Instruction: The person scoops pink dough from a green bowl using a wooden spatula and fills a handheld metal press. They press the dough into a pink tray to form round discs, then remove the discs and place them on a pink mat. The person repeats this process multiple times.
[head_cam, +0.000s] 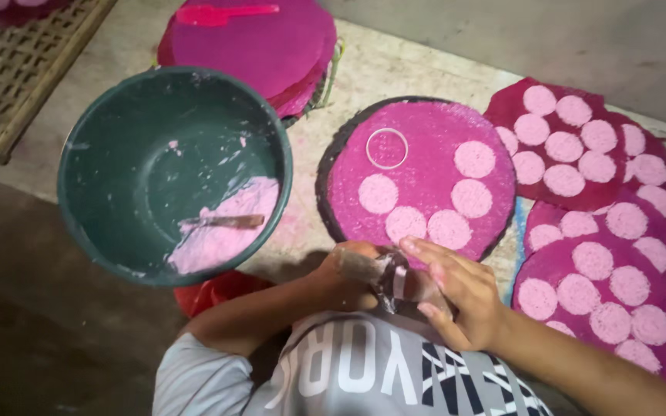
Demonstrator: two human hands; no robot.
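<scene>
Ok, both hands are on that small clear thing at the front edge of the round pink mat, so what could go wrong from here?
1. The left hand and right hand work right at the mat edge; a slip could smear the nearest pale disc.
2. The green bowl sits tilted with pink paste pooled low; a left-elbow bump might spill it.
3. The clear ring lies loose on the mat and could shift.

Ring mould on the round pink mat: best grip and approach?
Pinch the ring by its thin rim from straight above, fingertips on opposite sides. It lies flat on the mat, so a side approach would probably just slide it. Its far-left side has the most free space; pale discs lie nearer the person.
</scene>
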